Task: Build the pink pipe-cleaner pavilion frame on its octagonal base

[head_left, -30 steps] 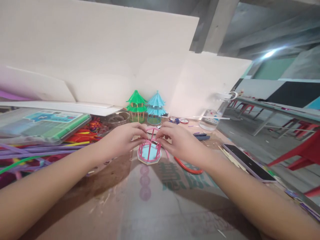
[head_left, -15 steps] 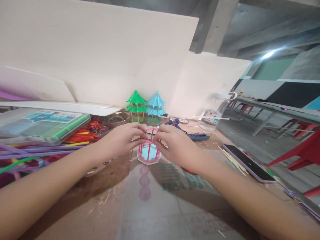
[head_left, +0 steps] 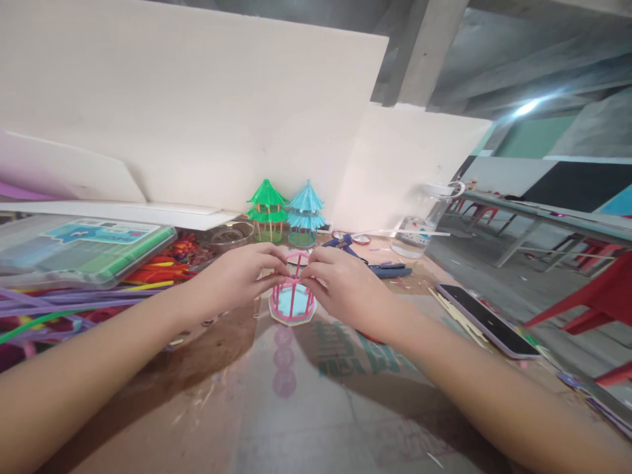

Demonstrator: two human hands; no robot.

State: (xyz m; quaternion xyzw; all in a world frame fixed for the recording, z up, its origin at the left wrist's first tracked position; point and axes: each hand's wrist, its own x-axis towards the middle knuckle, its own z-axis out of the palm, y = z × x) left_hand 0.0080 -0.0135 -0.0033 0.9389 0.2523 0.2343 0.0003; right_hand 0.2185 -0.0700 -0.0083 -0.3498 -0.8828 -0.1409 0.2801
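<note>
A small pink pavilion frame (head_left: 293, 299), with thin posts and rings on a pale blue, many-sided base, stands upright on the table. My left hand (head_left: 247, 273) pinches its upper part from the left, thumb and fingers close together. From the right, my right hand (head_left: 340, 283) has its fingertips closed on the same upper part. The fingers hide some of the top ring and posts. Behind it are a finished-looking green pavilion (head_left: 267, 210) and a light blue pavilion (head_left: 307, 214), both with two-tiered roofs.
At left lie a plastic case (head_left: 89, 247) and many coloured pipe cleaners (head_left: 64, 306). A blue glue gun (head_left: 345, 245), blue-handled pliers (head_left: 390, 270) and a water jug (head_left: 419, 227) are at the back right. A phone (head_left: 486, 319) lies beside pale sticks (head_left: 459, 313).
The view has shifted very slightly. Both hands stay on the pink frame in nearly the same pose.
</note>
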